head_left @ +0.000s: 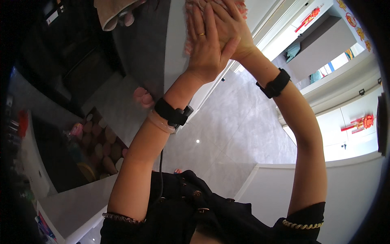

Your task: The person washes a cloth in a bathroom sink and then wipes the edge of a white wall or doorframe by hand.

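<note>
My left hand (207, 55) lies flat with fingers stretched out on a pink and white fluffy cloth (189, 36), at the top of the head view. Beside it and partly beneath it, my right hand (235, 30) is also flat, its fingers extended over the same cloth. The cloth rests against a pale, smooth panel (174, 44); both hands hide most of it. A ring is on a left finger, and each wrist wears a black strap with a small device.
Pink slippers (143, 97) lie on the grey tiled floor (227, 122) at left. A mat with a pebble pattern (101, 142) is further left. White cabinets with red hanging ornaments (361, 123) stand at right. A beige cloth (109, 14) hangs at upper left.
</note>
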Tool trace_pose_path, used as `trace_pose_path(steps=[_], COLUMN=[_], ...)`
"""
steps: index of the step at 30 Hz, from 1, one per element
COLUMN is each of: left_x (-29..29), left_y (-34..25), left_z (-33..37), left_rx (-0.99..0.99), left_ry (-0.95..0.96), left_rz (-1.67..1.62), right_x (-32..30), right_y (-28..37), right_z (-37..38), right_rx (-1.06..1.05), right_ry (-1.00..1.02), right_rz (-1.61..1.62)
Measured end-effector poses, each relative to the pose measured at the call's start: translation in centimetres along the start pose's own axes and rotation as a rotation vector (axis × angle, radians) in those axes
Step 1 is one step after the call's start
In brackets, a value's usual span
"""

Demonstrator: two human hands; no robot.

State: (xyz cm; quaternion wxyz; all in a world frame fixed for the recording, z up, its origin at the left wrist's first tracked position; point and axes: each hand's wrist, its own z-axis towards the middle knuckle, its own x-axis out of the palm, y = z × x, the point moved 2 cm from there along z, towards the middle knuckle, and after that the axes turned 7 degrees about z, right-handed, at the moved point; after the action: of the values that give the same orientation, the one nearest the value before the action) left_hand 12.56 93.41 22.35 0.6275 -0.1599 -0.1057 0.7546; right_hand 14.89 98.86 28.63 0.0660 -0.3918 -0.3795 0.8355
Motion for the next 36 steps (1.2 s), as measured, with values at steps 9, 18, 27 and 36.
trace_pose_path(steps=[9,18,27,36], left_x=[0.6,0.4,2.8,3.0], left_y=[3.9,6.0,7.2,8.0], left_z=[-8.7,-18.6,-29.1,-33.5], left_rx=[0.019,-0.218,-0.617,-0.722], left_ry=[0.066,0.147,0.404,0.406], left_rz=[-0.054,-0.093,-0.197,-0.131], right_x=[7.5,12.8,18.8,23.4], right_y=[6.2,13.8,19.3,23.7], right_z=[-4.0,-7.7,-12.9,-17.3], right_rx=[0.001,0.028,-0.154,-0.253], right_ry=[-0.239,-0.052,0.113,0.398], right_rz=[0.228,0.102,0.141,0.42])
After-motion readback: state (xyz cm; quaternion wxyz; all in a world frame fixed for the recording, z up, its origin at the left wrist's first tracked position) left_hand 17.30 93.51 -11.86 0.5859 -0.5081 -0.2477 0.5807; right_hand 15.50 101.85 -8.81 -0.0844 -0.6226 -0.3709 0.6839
